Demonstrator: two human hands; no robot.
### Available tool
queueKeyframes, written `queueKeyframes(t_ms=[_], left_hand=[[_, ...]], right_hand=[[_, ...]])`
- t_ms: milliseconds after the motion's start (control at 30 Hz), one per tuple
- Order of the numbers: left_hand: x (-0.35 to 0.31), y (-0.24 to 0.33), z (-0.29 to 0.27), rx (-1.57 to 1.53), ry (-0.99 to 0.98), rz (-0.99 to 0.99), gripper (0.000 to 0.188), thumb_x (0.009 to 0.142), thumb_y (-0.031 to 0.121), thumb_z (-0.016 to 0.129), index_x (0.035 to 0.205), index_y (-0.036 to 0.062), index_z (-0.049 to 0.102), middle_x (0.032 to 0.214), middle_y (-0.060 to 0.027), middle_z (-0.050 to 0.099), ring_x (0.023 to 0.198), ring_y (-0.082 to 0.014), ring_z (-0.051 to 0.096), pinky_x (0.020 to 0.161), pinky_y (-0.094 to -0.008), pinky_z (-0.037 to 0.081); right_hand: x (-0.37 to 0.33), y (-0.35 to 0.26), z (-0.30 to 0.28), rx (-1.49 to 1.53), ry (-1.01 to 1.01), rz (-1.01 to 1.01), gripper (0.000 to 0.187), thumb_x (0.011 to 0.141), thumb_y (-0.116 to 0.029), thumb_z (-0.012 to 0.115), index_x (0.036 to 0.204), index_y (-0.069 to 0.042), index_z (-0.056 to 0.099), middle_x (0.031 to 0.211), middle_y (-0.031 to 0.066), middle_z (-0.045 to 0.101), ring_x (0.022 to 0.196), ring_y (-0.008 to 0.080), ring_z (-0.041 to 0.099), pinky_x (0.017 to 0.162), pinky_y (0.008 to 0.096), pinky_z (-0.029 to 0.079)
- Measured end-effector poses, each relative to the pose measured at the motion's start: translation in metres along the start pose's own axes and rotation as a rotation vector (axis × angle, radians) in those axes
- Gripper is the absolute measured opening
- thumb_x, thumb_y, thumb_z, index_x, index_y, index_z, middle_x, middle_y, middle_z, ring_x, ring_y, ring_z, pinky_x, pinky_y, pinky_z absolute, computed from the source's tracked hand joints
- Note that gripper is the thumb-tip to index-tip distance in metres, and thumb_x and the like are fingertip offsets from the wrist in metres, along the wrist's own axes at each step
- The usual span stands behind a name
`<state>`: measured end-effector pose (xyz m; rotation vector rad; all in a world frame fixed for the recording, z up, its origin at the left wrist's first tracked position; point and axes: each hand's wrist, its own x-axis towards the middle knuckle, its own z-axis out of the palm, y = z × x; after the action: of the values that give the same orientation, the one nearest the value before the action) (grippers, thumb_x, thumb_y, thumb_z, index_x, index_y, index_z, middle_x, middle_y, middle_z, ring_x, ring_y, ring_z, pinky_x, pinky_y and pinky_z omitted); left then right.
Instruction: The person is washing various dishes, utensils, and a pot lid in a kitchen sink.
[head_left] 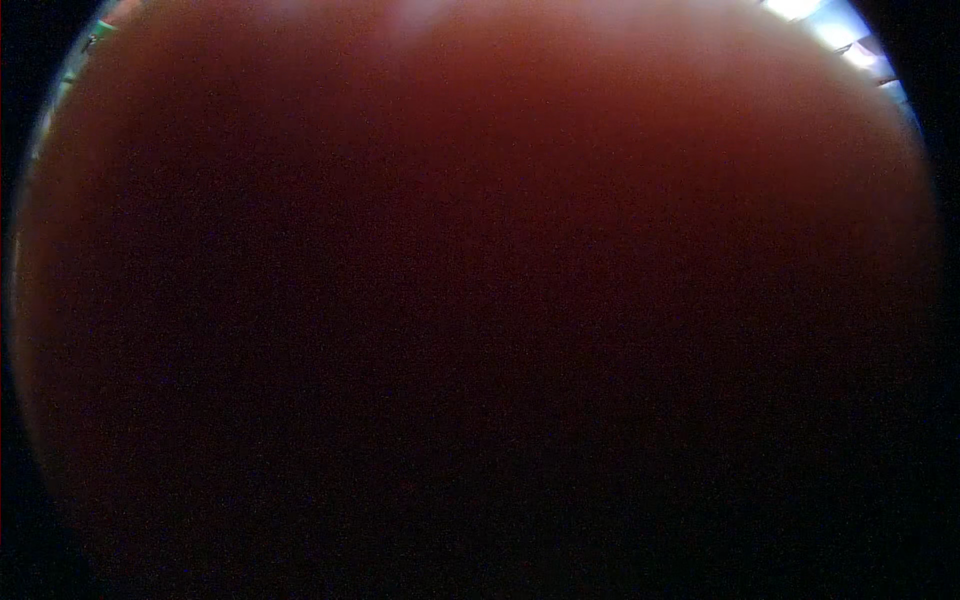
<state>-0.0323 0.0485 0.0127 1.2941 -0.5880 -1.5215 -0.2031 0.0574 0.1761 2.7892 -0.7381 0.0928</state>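
Note:
A dark, reddish-brown blur (560,150) lies right against the lens and covers nearly the whole head view. It glows a little brighter toward the top and fades to black below. It could be skin pressed close, but its kind cannot be made out. Neither my left hand nor my right hand can be recognised, and whatever they hold or touch is hidden.
Bright white and bluish patches (840,30), perhaps lights, show in a thin sliver at the upper right rim. Small red and green specks (105,25) show at the upper left rim. Everything else is blocked.

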Motion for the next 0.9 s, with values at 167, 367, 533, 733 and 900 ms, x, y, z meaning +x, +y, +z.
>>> queueKeyframes(t_ms=[167, 367, 533, 733, 900], left_hand=[[-0.001, 0.0, 0.001, -0.002, 0.029, -0.002, 0.029, 0.098, 0.037, 0.039, 0.087, 0.0125, 0.048, 0.063, 0.0038, 0.04, 0.049, -0.0066, 0.035, 0.041, -0.0206, 0.025], [-0.002, 0.009, -0.002, -0.018, 0.073, -0.011, 0.027, 0.098, 0.037, 0.039, 0.088, 0.0134, 0.049, 0.064, 0.0035, 0.043, 0.051, -0.0069, 0.037, 0.041, -0.0204, 0.026], [0.006, 0.03, -0.01, -0.183, -0.05, -0.161, 0.034, 0.096, 0.044, 0.038, 0.078, 0.016, 0.045, 0.057, 0.0064, 0.034, 0.048, -0.0067, 0.03, 0.042, -0.022, 0.024], [0.012, 0.044, 0.005, -0.305, -0.107, -0.161, 0.037, 0.096, 0.044, 0.036, 0.075, 0.0144, 0.044, 0.054, 0.0053, 0.031, 0.046, -0.0079, 0.028, 0.043, -0.0226, 0.024], [0.011, 0.034, 0.012, -0.369, 0.076, -0.098, 0.037, 0.095, 0.045, 0.038, 0.075, 0.015, 0.044, 0.059, 0.0048, 0.036, 0.054, -0.0101, 0.035, 0.052, -0.024, 0.03]], right_hand=[[-0.001, 0.003, 0.002, 0.032, 0.012, 0.0, 0.03, 0.073, -0.013, 0.064, 0.099, 0.0, 0.054, 0.091, 0.0157, 0.056, 0.086, 0.0299, 0.06, 0.067, 0.0357, 0.049], [-0.007, 0.015, 0.018, 0.205, 0.087, 0.111, 0.033, 0.074, -0.012, 0.064, 0.103, 0.001, 0.052, 0.094, 0.017, 0.055, 0.09, 0.031, 0.059, 0.071, 0.0363, 0.049], [0.006, 0.003, 0.08, 0.857, 0.163, 0.581, 0.044, 0.073, -0.001, 0.054, 0.116, 0.001, 0.044, 0.102, 0.0185, 0.052, 0.091, 0.0345, 0.057, 0.072, 0.0355, 0.048], [0.029, -0.037, 0.15, 1.634, 0.37, 1.088, 0.046, 0.085, -0.008, 0.05, 0.129, -0.001, 0.038, 0.115, 0.0191, 0.053, 0.103, 0.0292, 0.055, 0.084, 0.0357, 0.045], [0.029, -0.063, 0.136, 1.487, 0.504, 1.213, 0.03, 0.083, -0.009, 0.047, 0.111, 0.0, 0.045, 0.1, 0.0233, 0.06, 0.094, 0.0406, 0.058, 0.079, 0.0417, 0.046]])
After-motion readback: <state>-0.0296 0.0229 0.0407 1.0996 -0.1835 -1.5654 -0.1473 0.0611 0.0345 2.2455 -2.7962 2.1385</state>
